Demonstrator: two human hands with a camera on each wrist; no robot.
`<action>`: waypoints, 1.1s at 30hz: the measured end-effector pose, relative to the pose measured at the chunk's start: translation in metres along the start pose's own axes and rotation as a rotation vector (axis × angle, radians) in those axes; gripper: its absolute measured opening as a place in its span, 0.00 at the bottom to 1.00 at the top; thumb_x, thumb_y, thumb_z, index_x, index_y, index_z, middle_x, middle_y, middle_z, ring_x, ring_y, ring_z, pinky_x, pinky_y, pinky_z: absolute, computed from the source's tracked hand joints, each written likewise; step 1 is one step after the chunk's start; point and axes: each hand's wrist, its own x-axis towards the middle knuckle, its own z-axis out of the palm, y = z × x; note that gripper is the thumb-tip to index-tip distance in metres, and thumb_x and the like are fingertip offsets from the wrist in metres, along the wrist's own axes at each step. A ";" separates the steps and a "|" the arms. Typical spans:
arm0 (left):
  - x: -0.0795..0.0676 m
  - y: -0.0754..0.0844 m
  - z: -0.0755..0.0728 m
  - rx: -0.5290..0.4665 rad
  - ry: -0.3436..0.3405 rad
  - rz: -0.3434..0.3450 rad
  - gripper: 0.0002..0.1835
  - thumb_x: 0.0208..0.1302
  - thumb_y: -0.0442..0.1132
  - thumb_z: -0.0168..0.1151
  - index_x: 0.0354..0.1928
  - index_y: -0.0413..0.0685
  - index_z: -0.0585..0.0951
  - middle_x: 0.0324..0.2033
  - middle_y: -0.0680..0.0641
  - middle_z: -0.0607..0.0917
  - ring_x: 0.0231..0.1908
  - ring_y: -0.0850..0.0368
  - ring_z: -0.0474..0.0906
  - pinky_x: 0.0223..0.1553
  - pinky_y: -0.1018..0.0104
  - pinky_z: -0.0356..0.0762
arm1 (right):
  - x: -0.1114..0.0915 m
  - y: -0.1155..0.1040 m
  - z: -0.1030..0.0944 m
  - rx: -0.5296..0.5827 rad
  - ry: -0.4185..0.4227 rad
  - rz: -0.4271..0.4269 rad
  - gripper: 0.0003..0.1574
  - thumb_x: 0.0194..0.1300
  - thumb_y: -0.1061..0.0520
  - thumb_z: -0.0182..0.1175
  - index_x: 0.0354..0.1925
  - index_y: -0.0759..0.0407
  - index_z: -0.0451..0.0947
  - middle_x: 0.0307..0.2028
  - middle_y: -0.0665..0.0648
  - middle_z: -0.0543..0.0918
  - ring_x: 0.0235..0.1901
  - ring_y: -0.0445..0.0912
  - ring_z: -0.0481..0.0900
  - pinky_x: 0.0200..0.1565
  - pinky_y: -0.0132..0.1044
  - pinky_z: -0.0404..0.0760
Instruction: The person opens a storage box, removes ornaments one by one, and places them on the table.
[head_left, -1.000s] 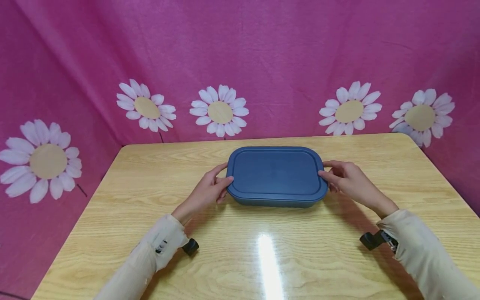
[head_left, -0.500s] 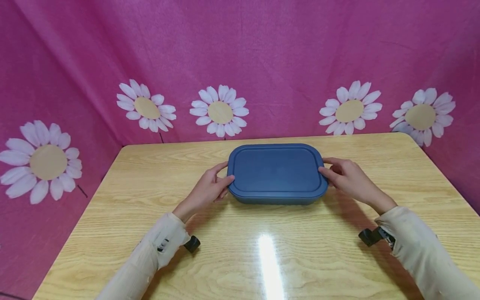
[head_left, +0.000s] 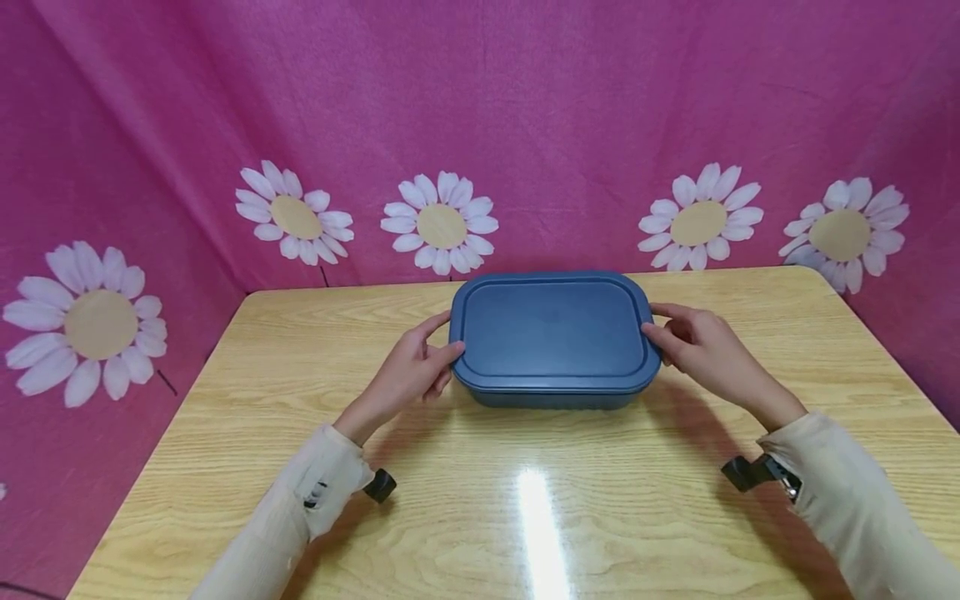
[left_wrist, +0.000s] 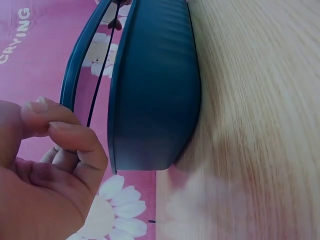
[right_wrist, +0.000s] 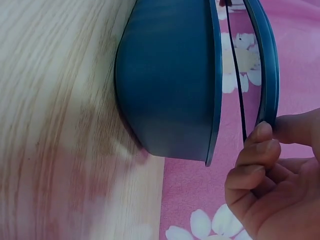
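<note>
1. Cloth (head_left: 555,100): pink, printed with white flowers (head_left: 441,226), across the top of the head view.
2. Desk (head_left: 450,517): wood-grained, filling the lower part.
3. Box (left_wrist: 155,90): blue, on the desk, centre of the head view; contents hidden.
4. Lid (head_left: 551,329): blue, just above the box, a gap between them.
5. Left hand (head_left: 401,371) pinches the lid's left end; right hand (head_left: 708,350), its right end.
6. Lettering (left_wrist: 15,35): "CRYING", on the cloth, upper left of the left wrist view.
</note>
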 end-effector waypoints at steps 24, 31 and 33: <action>-0.058 0.006 0.015 0.012 -0.030 -0.047 0.34 0.73 0.43 0.59 0.75 0.55 0.57 0.15 0.44 0.76 0.12 0.54 0.69 0.15 0.67 0.72 | -0.063 -0.015 0.000 0.065 -0.022 -0.075 0.28 0.74 0.53 0.57 0.65 0.67 0.69 0.20 0.52 0.78 0.19 0.44 0.76 0.22 0.35 0.78; -0.078 0.003 0.027 -0.020 -0.027 -0.073 0.33 0.73 0.42 0.59 0.74 0.56 0.57 0.14 0.44 0.76 0.11 0.54 0.70 0.14 0.66 0.74 | -0.084 -0.014 0.007 0.111 -0.004 -0.074 0.27 0.73 0.57 0.59 0.64 0.67 0.69 0.20 0.49 0.78 0.18 0.44 0.77 0.21 0.36 0.79; -0.084 0.001 0.030 -0.039 -0.026 -0.086 0.32 0.73 0.42 0.59 0.74 0.57 0.57 0.14 0.44 0.76 0.10 0.54 0.70 0.14 0.64 0.75 | -0.090 -0.013 0.008 0.118 -0.025 -0.060 0.27 0.73 0.57 0.59 0.64 0.68 0.69 0.20 0.48 0.79 0.18 0.44 0.77 0.21 0.36 0.79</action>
